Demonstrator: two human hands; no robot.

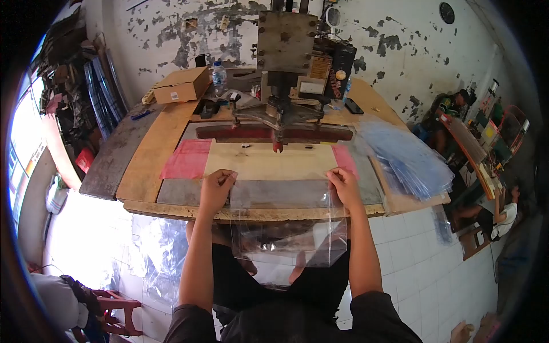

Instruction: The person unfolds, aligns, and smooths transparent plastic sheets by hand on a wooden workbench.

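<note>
A clear plastic sheet (280, 228) hangs over the table's front edge toward my lap, its upper edge lying on the work surface. My left hand (217, 187) pinches its upper left corner, and my right hand (343, 184) pinches the upper right corner. Just beyond the fingers lies a cream board (264, 163) with pink patches (186, 159) at its ends. Above it stands a press (278, 111) with a long dark red bar (229, 133), raised over the board. Whether the sheet is one layer or a pouch I cannot tell.
A fanned stack of clear plastic sheets (406, 157) lies on the table's right. Behind are a cardboard box (182, 86), a water bottle (219, 79) and a phone (353, 106). More plastic (163, 251) covers the floor at left. Other people (454, 111) sit at the right.
</note>
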